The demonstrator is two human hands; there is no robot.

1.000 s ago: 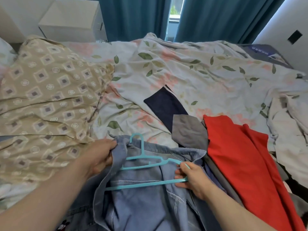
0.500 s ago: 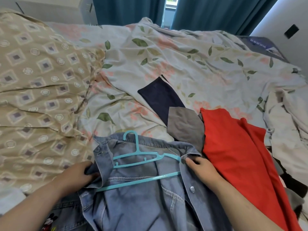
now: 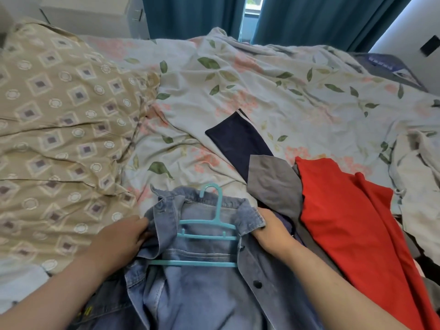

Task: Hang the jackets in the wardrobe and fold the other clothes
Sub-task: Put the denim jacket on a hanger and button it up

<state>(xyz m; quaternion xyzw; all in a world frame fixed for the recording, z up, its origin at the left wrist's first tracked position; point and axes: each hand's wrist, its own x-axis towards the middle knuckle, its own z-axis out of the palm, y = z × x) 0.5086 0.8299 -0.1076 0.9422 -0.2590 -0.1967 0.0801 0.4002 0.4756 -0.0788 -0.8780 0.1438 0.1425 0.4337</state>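
Observation:
A blue denim jacket (image 3: pixel 197 291) lies open on the bed in front of me, collar away from me. A turquoise plastic hanger (image 3: pixel 209 228) sits inside it, its hook poking out above the collar and both ends under the shoulders. My left hand (image 3: pixel 119 241) grips the jacket's left shoulder and collar flap. My right hand (image 3: pixel 271 232) holds the right shoulder beside the other collar flap. To the right lie a red garment (image 3: pixel 352 220), a grey piece (image 3: pixel 273 184) and a navy piece (image 3: pixel 238 139).
The bed is covered by a floral duvet (image 3: pixel 273 91) and a beige patterned cover (image 3: pixel 59 129) on the left. Pale clothes (image 3: pixel 419 177) lie at the right edge. Teal curtains (image 3: pixel 309 17) hang behind the bed, and a white cabinet (image 3: pixel 90 15) stands at the back left.
Both hands moved from the hanger and jacket edge onto the shoulders. The jacket's front edges were drawn over the hanger's ends, and the collar now stands around the hook.

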